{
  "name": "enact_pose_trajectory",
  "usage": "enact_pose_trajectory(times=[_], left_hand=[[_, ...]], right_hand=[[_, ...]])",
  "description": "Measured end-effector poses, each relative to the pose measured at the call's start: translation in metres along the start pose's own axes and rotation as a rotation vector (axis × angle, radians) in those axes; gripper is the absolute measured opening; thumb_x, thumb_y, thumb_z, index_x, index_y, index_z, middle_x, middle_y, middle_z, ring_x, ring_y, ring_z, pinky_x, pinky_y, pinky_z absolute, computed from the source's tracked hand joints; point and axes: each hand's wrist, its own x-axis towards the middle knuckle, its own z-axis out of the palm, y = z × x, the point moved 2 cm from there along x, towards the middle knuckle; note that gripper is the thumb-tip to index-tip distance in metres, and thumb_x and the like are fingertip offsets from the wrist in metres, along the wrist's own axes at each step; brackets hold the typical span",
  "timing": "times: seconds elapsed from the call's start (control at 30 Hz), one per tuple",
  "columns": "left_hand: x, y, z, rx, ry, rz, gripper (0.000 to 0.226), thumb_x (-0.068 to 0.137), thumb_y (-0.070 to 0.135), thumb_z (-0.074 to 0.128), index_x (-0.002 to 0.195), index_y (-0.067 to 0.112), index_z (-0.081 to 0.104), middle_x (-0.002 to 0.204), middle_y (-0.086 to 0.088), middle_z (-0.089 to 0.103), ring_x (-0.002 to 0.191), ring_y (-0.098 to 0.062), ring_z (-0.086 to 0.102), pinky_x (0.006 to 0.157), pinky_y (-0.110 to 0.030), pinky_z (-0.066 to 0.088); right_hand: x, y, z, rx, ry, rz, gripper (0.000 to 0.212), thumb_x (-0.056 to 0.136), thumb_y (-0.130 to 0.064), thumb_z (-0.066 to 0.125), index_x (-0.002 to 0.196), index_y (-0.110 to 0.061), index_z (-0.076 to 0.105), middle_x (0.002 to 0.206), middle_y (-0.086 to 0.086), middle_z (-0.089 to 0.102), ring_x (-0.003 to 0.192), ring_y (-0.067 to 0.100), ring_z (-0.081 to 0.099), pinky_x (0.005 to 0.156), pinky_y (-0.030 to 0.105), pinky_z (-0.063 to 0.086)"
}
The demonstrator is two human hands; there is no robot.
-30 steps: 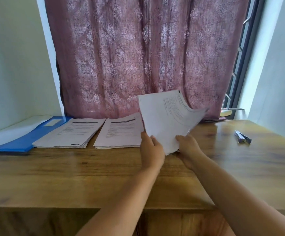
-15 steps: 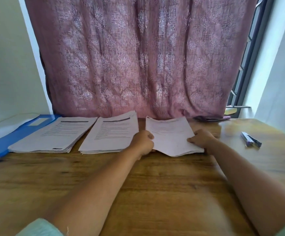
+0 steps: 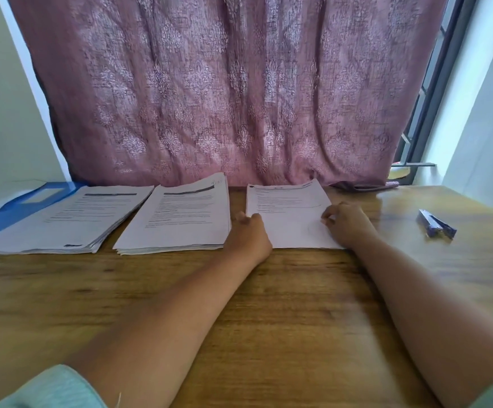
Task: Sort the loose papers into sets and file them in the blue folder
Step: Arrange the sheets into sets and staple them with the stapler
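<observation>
Three sets of printed papers lie side by side at the back of the wooden table. The left set (image 3: 65, 219) overlaps the open blue folder (image 3: 9, 212) at the far left. The middle set (image 3: 180, 219) is thick. The right set (image 3: 286, 213) is thin and lies flat. My left hand (image 3: 248, 234) has curled fingers pinching that set's left edge. My right hand (image 3: 345, 222) lies over its right edge, fingers curled on the paper.
A purple stapler (image 3: 436, 225) lies on the table to the right of my right hand. A pink patterned curtain (image 3: 224, 98) hangs right behind the papers. A window frame (image 3: 421, 136) stands at the back right. Bare wood (image 3: 268, 304) stretches toward me.
One second ago both hands held the thin set up off the table. It has since come down and now lies flat and squared to the right of the middle set.
</observation>
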Motion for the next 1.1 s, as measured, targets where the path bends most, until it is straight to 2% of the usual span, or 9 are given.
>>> enact_pose_trajectory(times=[0.2,0.3,0.4,0.5,0.6,0.7,0.8,0.9,1.1], left_hand=[[-0.008,-0.004,-0.001,0.129,0.055,0.106,0.032,0.102,0.025,0.04,0.125,0.009,0.053,0.139,-0.016,0.042,0.108,-0.03,0.057,0.083,-0.038,0.048],[-0.01,-0.006,0.001,0.135,0.059,0.165,0.033,0.102,0.028,0.038,0.124,0.009,0.055,0.13,-0.014,0.05,0.105,-0.029,0.057,0.084,-0.038,0.05],[-0.013,-0.009,0.002,0.135,0.072,0.183,0.034,0.102,0.03,0.039,0.125,0.01,0.055,0.126,-0.012,0.052,0.106,-0.028,0.057,0.085,-0.036,0.048],[-0.014,-0.009,0.002,0.129,0.108,0.201,0.028,0.101,0.022,0.041,0.119,0.01,0.058,0.116,-0.01,0.054,0.101,-0.029,0.059,0.08,-0.037,0.049],[-0.017,-0.008,-0.002,0.199,0.171,0.247,0.021,0.096,0.01,0.042,0.106,0.01,0.06,0.098,-0.009,0.057,0.087,-0.028,0.06,0.069,-0.035,0.047],[-0.022,-0.01,-0.005,0.256,0.172,0.27,0.019,0.094,0.007,0.042,0.102,0.008,0.059,0.09,-0.009,0.057,0.082,-0.027,0.059,0.064,-0.033,0.043],[-0.03,-0.01,-0.014,0.183,0.207,0.291,0.02,0.094,0.008,0.043,0.102,0.009,0.062,0.093,-0.009,0.06,0.084,-0.03,0.061,0.065,-0.033,0.047],[-0.045,-0.018,-0.035,0.047,0.317,0.345,0.024,0.095,0.016,0.048,0.11,0.014,0.066,0.107,-0.006,0.066,0.091,-0.03,0.064,0.073,-0.035,0.053],[-0.077,-0.089,-0.071,-0.143,0.438,0.238,0.016,0.092,0.024,0.06,0.106,0.018,0.066,0.107,0.005,0.067,0.086,-0.015,0.064,0.073,-0.026,0.049]], right_hand=[[0.004,0.007,0.005,0.008,-0.038,0.003,0.03,0.095,-0.006,0.049,0.113,-0.015,0.07,0.117,0.011,0.06,0.096,0.023,0.054,0.083,0.021,0.035],[0.005,0.005,0.006,-0.004,-0.05,0.011,0.034,0.096,-0.003,0.045,0.119,-0.012,0.067,0.123,0.014,0.058,0.106,0.028,0.055,0.085,0.02,0.033],[0.003,0.003,0.005,-0.041,-0.028,-0.02,0.036,0.097,-0.005,0.044,0.125,-0.014,0.064,0.132,0.013,0.051,0.116,0.031,0.049,0.098,0.026,0.036],[0.0,-0.003,-0.003,-0.095,0.056,-0.066,0.032,0.1,-0.013,0.045,0.127,-0.018,0.061,0.138,0.009,0.046,0.129,0.031,0.036,0.11,0.036,0.027],[-0.009,-0.015,-0.007,-0.154,-0.072,-0.095,0.032,0.103,-0.02,0.038,0.127,-0.019,0.059,0.134,0.002,0.053,0.125,0.022,0.044,0.106,0.032,0.028],[-0.021,-0.018,-0.005,-0.151,-0.208,-0.086,0.032,0.101,-0.019,0.041,0.127,-0.015,0.058,0.135,0.005,0.053,0.121,0.025,0.05,0.101,0.033,0.038],[-0.034,-0.02,-0.014,0.011,-0.091,-0.082,0.032,0.101,-0.025,0.045,0.13,-0.017,0.057,0.134,0.008,0.051,0.125,0.029,0.043,0.104,0.034,0.034],[-0.05,-0.03,-0.024,0.116,0.083,-0.12,0.028,0.098,-0.022,0.052,0.124,-0.016,0.062,0.126,0.008,0.057,0.124,0.03,0.043,0.1,0.034,0.036],[-0.082,-0.096,-0.017,0.112,0.129,-0.348,0.024,0.097,-0.022,0.055,0.117,-0.017,0.065,0.116,0.003,0.062,0.113,0.023,0.051,0.093,0.033,0.042]])
